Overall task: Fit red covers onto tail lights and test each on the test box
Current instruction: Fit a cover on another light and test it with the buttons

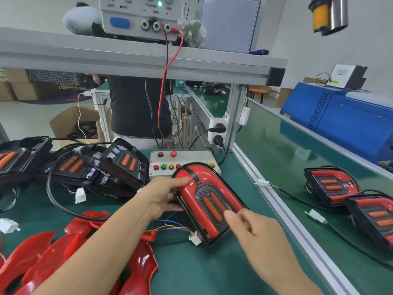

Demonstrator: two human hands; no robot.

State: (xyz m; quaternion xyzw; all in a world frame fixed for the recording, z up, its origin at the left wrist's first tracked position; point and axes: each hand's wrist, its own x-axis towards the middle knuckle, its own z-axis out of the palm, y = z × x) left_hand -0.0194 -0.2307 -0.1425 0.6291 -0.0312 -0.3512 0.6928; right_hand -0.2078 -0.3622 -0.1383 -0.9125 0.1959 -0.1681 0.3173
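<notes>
Overhead, grey shelf (127,58); green bench mat (191,269) below.

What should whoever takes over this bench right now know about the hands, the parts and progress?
Left hand grips the red-covered tail light in front of the grey button test box.
Right hand is open, fingertips at its lower edge.
Its white connector lies loose on the mat: test apparently pending.
Two covered lights lie right; uncovered black lights and loose red covers left remain.
</notes>
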